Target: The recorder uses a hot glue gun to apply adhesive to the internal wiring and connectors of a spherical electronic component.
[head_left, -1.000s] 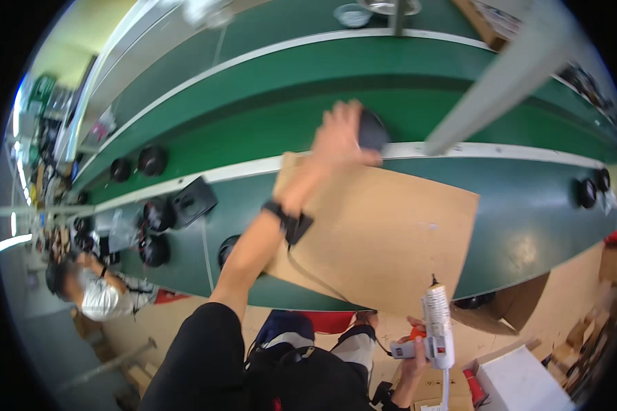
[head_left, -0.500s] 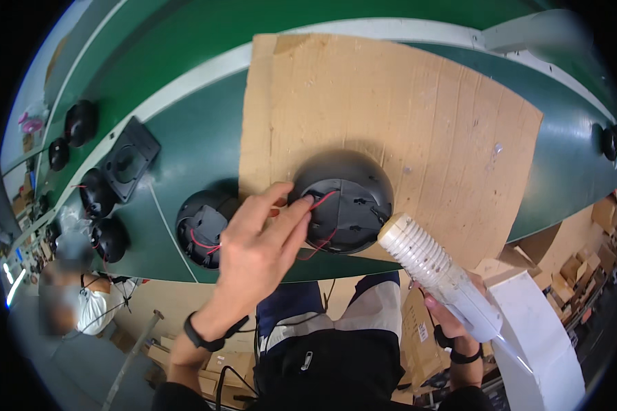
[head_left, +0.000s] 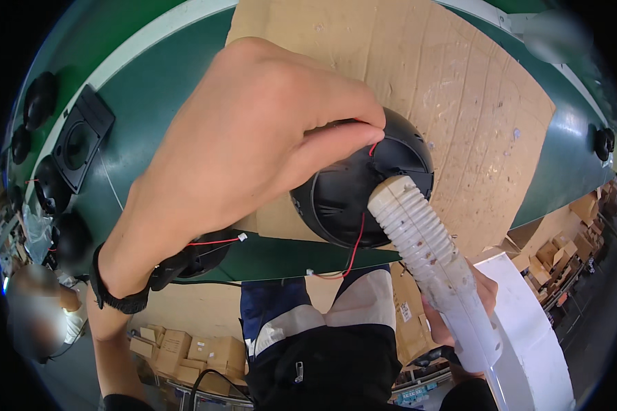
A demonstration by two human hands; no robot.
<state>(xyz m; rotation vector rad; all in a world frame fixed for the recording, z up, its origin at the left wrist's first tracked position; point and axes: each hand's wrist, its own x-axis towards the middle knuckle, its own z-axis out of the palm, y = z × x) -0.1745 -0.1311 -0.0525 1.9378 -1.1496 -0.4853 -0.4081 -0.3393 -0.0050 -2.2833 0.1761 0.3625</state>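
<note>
A round black plastic housing [head_left: 336,198] sits on the cardboard sheet near the table edge. Reaching over it from the left, my left hand [head_left: 274,130] is closed in a pinch on a red wire [head_left: 373,148] at the housing's far side. Another red wire [head_left: 358,248] hangs over the near rim and ends in a small white connector. My right hand [head_left: 483,291] grips a white glue gun [head_left: 452,294] with a ribbed barrel and a clear rod at its rear. The gun's tip is over the housing's inner face; whether it touches is hidden.
A second black housing [head_left: 206,257] with a red wire lies partly behind my left wrist. A square black speaker-like frame [head_left: 82,140] and more housings stand along the left of the green table. A white box [head_left: 528,329] is beside my right hand. Another person sits at far left.
My left hand has moved up and across the housing, now pinching at its far side. The glue gun's tip has come in over the housing. The housing appears turned, and the view has shifted.
</note>
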